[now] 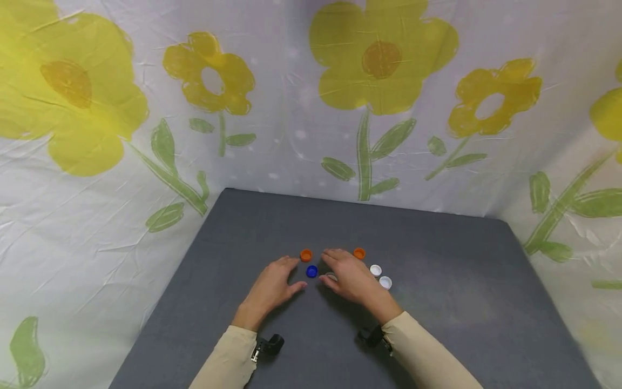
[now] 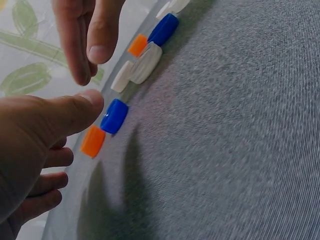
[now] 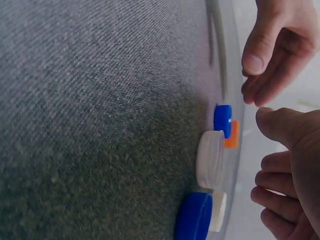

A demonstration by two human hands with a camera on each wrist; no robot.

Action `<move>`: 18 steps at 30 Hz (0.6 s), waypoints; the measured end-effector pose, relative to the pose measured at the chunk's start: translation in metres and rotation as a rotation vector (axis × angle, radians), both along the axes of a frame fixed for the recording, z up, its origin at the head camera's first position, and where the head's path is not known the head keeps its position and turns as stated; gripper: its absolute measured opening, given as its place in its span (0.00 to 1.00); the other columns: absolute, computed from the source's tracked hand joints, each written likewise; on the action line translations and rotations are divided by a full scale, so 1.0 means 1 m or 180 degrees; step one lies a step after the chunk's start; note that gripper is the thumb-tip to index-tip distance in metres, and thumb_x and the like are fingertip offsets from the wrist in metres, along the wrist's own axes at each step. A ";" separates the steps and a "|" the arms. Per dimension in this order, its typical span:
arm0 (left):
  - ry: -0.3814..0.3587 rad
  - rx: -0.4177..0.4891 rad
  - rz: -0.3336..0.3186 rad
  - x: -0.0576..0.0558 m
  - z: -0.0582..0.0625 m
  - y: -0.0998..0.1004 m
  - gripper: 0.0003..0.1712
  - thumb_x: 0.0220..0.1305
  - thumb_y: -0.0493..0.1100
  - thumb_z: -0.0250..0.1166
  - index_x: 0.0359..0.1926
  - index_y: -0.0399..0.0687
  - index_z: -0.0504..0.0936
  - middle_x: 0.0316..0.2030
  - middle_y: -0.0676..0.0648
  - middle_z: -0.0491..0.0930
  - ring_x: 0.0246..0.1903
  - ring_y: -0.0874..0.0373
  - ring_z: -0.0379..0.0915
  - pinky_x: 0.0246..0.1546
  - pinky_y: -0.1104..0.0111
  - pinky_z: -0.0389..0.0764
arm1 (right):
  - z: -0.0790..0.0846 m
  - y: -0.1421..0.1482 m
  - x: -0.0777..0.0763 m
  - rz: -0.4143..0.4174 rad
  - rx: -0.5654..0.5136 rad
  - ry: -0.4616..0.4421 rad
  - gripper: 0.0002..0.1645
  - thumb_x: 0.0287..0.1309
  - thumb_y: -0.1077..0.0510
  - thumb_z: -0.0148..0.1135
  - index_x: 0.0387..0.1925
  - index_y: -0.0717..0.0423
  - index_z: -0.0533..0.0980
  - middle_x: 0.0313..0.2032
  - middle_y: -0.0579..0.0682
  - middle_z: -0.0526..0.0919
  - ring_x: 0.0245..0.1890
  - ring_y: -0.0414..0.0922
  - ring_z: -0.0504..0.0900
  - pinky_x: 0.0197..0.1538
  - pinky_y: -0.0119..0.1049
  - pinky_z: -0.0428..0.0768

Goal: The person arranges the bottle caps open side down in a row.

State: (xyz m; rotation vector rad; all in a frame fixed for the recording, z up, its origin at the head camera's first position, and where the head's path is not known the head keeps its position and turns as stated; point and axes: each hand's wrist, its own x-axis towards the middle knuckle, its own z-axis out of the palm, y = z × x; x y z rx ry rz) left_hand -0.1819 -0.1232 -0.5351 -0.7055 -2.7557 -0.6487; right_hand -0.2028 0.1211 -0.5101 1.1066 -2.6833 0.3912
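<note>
My left hand (image 1: 271, 286) is just left of a blue bottle cap (image 1: 312, 271) and an orange bottle cap (image 1: 306, 255), holding nothing. Fingers spread and relaxed, my right hand (image 1: 353, 278) hangs over a whitish clear cap (image 1: 331, 276) that it partly covers in the head view. In the right wrist view a larger blue cap (image 3: 194, 216) lies beside the clear cap (image 3: 210, 159); the head view hides it behind the right hand. Both thumbs point toward each other, with a gap between the hands.
A second orange cap (image 1: 359, 253) lies just beyond the right hand. Two white caps (image 1: 376, 270) sit to its right. The dark grey table (image 1: 452, 302) ends at a flower-patterned curtain (image 1: 286, 97) at the back and sides.
</note>
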 end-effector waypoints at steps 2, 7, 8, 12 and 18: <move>0.0024 0.0043 -0.0013 -0.001 -0.002 0.002 0.34 0.55 0.52 0.79 0.57 0.36 0.82 0.52 0.39 0.83 0.57 0.41 0.76 0.57 0.51 0.75 | -0.002 -0.002 -0.001 0.0022 -0.0009 -0.0012 0.31 0.63 0.47 0.69 0.60 0.64 0.78 0.61 0.60 0.78 0.62 0.58 0.76 0.63 0.51 0.72; 0.0152 0.0135 0.0068 -0.004 -0.006 0.009 0.30 0.56 0.48 0.79 0.54 0.35 0.83 0.50 0.38 0.84 0.55 0.40 0.77 0.55 0.50 0.76 | -0.008 -0.007 -0.005 0.0084 0.0031 0.0041 0.29 0.63 0.50 0.69 0.58 0.66 0.79 0.60 0.61 0.79 0.60 0.58 0.77 0.63 0.50 0.72; 0.0181 0.0138 0.0092 -0.005 -0.007 0.010 0.30 0.56 0.48 0.79 0.54 0.35 0.83 0.49 0.38 0.84 0.55 0.39 0.77 0.55 0.50 0.76 | -0.009 -0.008 -0.006 0.0085 0.0055 0.0061 0.28 0.63 0.50 0.69 0.58 0.66 0.79 0.59 0.61 0.79 0.60 0.57 0.77 0.63 0.50 0.72; 0.0199 0.0122 0.0137 -0.006 -0.007 0.015 0.27 0.56 0.46 0.79 0.52 0.34 0.83 0.48 0.38 0.84 0.55 0.38 0.78 0.55 0.49 0.76 | -0.012 -0.013 -0.010 0.0114 0.0107 0.0116 0.27 0.61 0.52 0.71 0.56 0.65 0.80 0.58 0.60 0.80 0.59 0.56 0.78 0.63 0.49 0.72; 0.0155 0.0037 0.0181 -0.007 -0.010 0.021 0.20 0.57 0.46 0.78 0.47 0.39 0.86 0.45 0.42 0.86 0.52 0.41 0.79 0.51 0.49 0.78 | -0.017 -0.019 -0.013 0.0111 0.0226 0.0108 0.23 0.61 0.52 0.71 0.52 0.64 0.81 0.57 0.59 0.81 0.58 0.55 0.78 0.64 0.49 0.71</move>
